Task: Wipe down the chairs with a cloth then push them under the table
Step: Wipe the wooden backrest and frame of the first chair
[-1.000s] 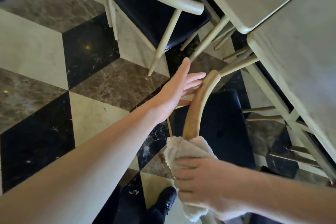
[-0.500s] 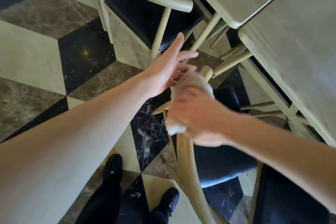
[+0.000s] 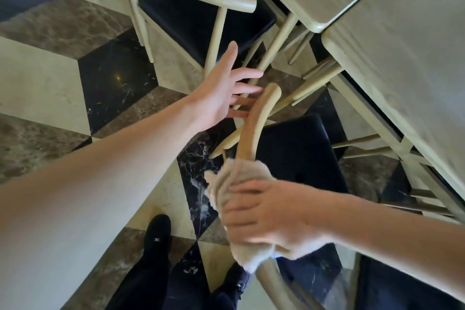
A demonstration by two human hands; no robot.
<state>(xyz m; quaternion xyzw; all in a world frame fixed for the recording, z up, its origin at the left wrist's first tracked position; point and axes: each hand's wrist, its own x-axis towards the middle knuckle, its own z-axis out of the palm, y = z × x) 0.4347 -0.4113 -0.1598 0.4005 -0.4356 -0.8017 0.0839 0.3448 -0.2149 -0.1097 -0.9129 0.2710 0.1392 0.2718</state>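
Marble floor, pale tabletop upper right. Near chair (dark seat) sits partly under it; second chair beyond. Right hand grips the cloth, fingers curled, wrapping it round the curved backrest rail. Left hand is spread flat, fingers straight, touching the rail's tip.

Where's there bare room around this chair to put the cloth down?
The pale wooden tabletop on the right shows bare surface. The black seat cushion of the near chair is free between its curved wooden backrest and the table. It is crowded at the backrest, where the right hand grips the beige cloth and the left hand spreads.
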